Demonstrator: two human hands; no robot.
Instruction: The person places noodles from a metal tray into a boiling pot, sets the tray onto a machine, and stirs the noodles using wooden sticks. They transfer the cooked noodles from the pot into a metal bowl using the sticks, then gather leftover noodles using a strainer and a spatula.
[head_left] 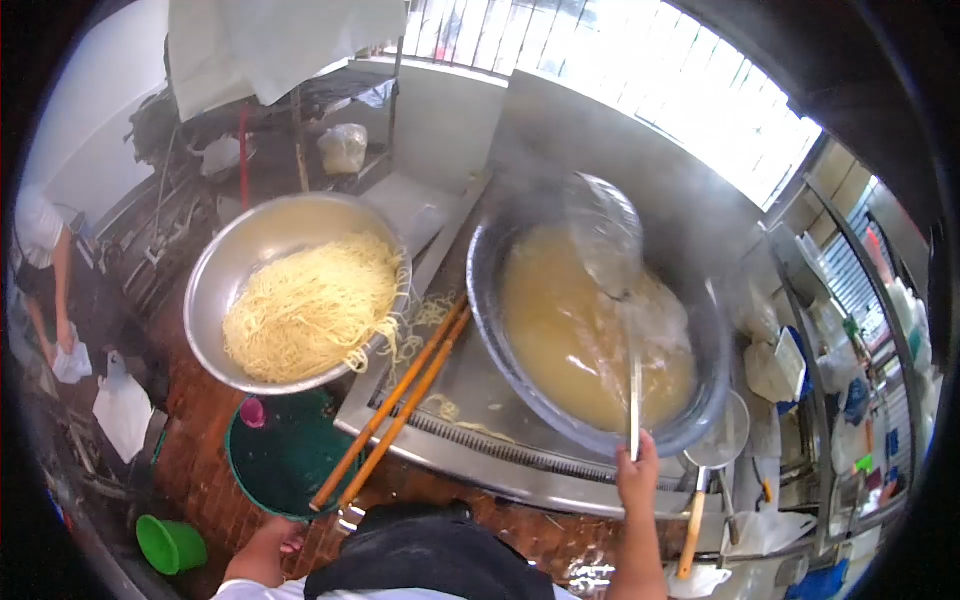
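Observation:
My right hand (637,470) is closed around the handle of a large metal ladle (606,235), whose bowl is raised over the back of a big round pot (715,400). Cloudy yellowish liquid (560,330) steams in the pot. My left hand (285,538) hangs low by the green tub's front edge; its fingers are partly hidden and what they do is unclear. Up and left of it, a metal bowl (210,330) holds a heap of yellow noodles (310,305). Two long wooden sticks (405,410) lie across the stove edge between bowl and pot.
Below the bowl stands a dark green tub (290,450) with a pink cup (253,412). A bright green bucket (172,545) is on the floor. Right of the pot lies a wooden-handled strainer (693,530). Another person's arm (62,285) shows at far left.

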